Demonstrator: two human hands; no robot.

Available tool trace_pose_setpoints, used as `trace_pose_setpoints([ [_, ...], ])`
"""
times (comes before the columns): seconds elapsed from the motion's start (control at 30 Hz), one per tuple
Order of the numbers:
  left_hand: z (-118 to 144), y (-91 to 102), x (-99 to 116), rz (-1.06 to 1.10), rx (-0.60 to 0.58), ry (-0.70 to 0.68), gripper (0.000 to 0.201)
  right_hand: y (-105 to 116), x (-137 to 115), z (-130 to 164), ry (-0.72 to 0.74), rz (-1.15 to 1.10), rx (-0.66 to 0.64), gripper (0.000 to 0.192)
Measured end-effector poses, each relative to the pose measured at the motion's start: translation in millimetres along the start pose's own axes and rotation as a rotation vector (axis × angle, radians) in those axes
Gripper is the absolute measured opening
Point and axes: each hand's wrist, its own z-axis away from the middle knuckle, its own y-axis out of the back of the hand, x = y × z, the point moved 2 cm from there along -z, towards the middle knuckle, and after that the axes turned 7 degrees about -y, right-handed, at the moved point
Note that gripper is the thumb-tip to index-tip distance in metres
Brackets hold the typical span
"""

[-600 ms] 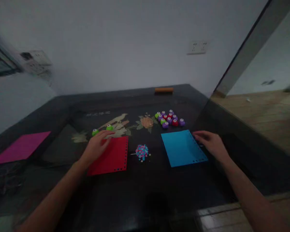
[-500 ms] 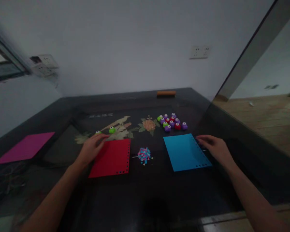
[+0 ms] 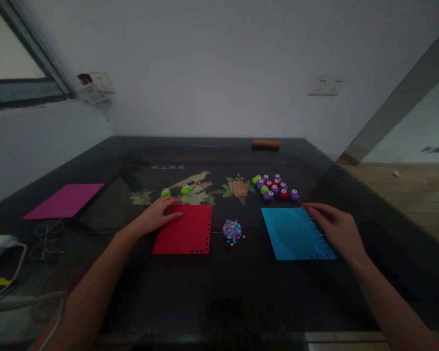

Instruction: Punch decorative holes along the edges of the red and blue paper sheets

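- In the head view, my left grip [image 3: 154, 216] is spread, thumb and fingers apart, over the far left corner of the red sheet [image 3: 186, 231]; I cannot tell whether the fingertips press on it.
- My right grip [image 3: 340, 231] is narrow, thumb and fingers bunched at the far right corner of the blue sheet [image 3: 290, 234]; whether they pinch its edge, I cannot tell.
- Both sheets lie flat on the dark bench [image 3: 219, 287], with rows of holes along their right and near edges.
- Between them sits a heap of small pink and blue bits [image 3: 232, 230], apart from both sheets.
- Two green toys [image 3: 185, 189] with eyes stand just beyond the red sheet; a cluster of similar toys [image 3: 275, 189] in purple, red and green sits beyond the blue one.
- I judge the sheets light and bendable, perhaps slippery on this shiny top. A plain edge or corner should be the better hold; the holed margins may tear.
- The bits look light and easily scattered, best gathered with fingertips.
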Motion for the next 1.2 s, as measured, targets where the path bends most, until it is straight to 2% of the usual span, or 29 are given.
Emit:
trace_pose_setpoints([
  [0.1,0,-1.4,-2,-0.019,0.001,-0.001,0.052,-24,-49,10,0.148,-0.012,-0.130,0.028],
  [0.23,0,-6.4,-6,-0.041,0.023,-0.024,0.061,-77,-102,18,0.374,0.009,-0.357,0.023],
  [0.3,-1,-9.7,-8,-0.052,0.028,-0.039,0.062,-109,-118,18,0.456,0.086,-0.439,0.022],
  [0.4,-2,-13.7,-10,-0.074,0.029,-0.047,0.063,-154,-131,14,0.536,0.284,-0.473,0.025],
  [0.53,-2,-15.7,-9,-0.095,0.038,-0.065,0.064,-193,-139,11,0.561,0.349,-0.478,0.037],
  [0.67,-3,-15.1,-6,-0.094,0.026,-0.048,0.066,-203,-140,14,0.626,0.458,-0.451,0.047],
  [0.83,-3,-14.2,-3,-0.089,0.013,-0.039,0.066,-201,-139,17,0.669,0.513,-0.422,0.044],
  [1.03,-2,-12.6,-2,-0.101,-0.011,-0.031,0.066,-198,-141,16,0.643,0.437,-0.438,0.043],
  [1.2,-4,-8.8,5,-0.086,0.010,-0.024,0.064,-200,-139,14,0.556,0.347,-0.469,0.040],
])
